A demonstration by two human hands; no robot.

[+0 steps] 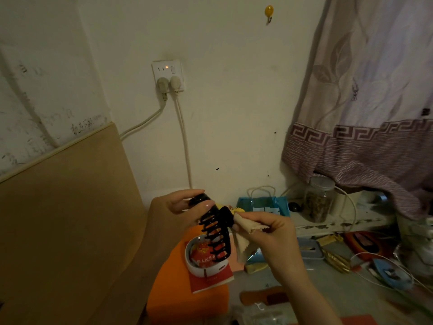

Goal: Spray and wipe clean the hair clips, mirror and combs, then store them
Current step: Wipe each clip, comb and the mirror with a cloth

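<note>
Near the middle of the view, the left hand (180, 207) holds a black claw hair clip (216, 227) up in the air, its fingers (207, 205) and thumb curled round the clip's top handle end, while the clip's teeth hang down toward five o'clock. At three o'clock of the clip, the right hand (269, 233) pinches a small beige cloth (243, 231), its fingers clamped on the fabric and pressing it against the clip's hinge side; a loose corner of the cloth droops below. Under the clip, at six o'clock, a white ring-shaped object (194, 266) lies on a red booklet (210, 281) atop an orange box (178, 292). A brown wooden comb (264, 296) lies on the bench (332, 289) at five o'clock of the hands. A clear jar (318, 200) stands on a ledge at two o'clock, below a patterned curtain (365, 113).
</note>
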